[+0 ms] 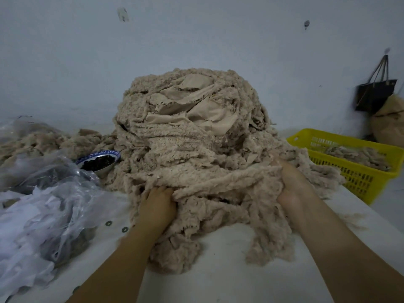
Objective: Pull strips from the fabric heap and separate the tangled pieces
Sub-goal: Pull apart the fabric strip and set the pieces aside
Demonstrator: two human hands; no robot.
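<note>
A tall heap of beige fleecy fabric strips (192, 132) stands in the middle of the white table (218, 281), with smooth backing showing near its top. My left hand (158, 204) is dug into the heap's lower front, fingers buried in the fleece and closed on it. My right hand (294, 184) grips the heap's lower right side, thumb on top, fingertips hidden in the fabric. Tangled strips (179, 256) hang down over the table between my forearms.
Clear plastic bags (43, 215) with scraps lie at the left. A blue-rimmed bowl of dark pieces (99, 161) sits beside the heap. A yellow basket (354, 162) with some strips stands at the right. A dark bag (375, 95) hangs on the wall.
</note>
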